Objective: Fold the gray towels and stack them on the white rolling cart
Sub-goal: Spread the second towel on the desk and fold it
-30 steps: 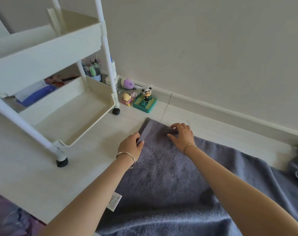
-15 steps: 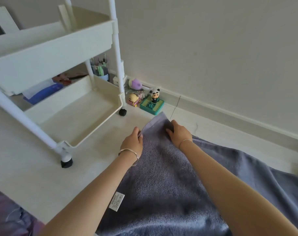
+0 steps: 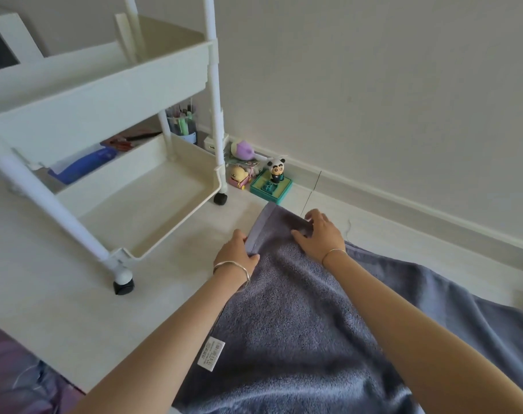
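While hands [image 3: 236, 253] [image 3: 321, 234] grip its far end, gray towel [image 3: 284, 324] beneath

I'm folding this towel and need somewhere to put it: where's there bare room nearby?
On the white cart, the bottom tray is bare inside its rim. Open floor lies between the cart's front wheel and the gray towel. Crowded: along the wall behind the cart, with the panda figure, other toys and pen cup.
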